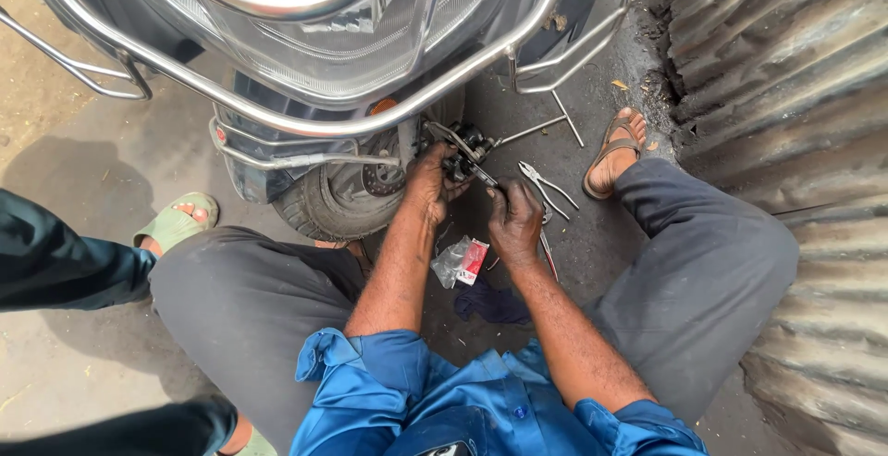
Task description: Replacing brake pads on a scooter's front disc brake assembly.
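Left hand (430,183) grips the black brake part (467,151) by the wheel (347,199); right hand (515,220) pinches a small tool (483,176); it might slip; greasy fingers; pliers (546,183) lie on the floor.

Soft, even daylight fills the scene, bright but without hard sun. The chrome guard bars (305,128) and the headlamp lens (314,40) carry pale streaks of glare. A soft shadow lies on the concrete ground (55,169) at the left, and the space under the scooter around the front wheel (347,202) is dim (detail there is hard to read). The wide lens bends the corrugated metal sheet (795,77) at the right edge. Focus is fairly sharp in the centre.
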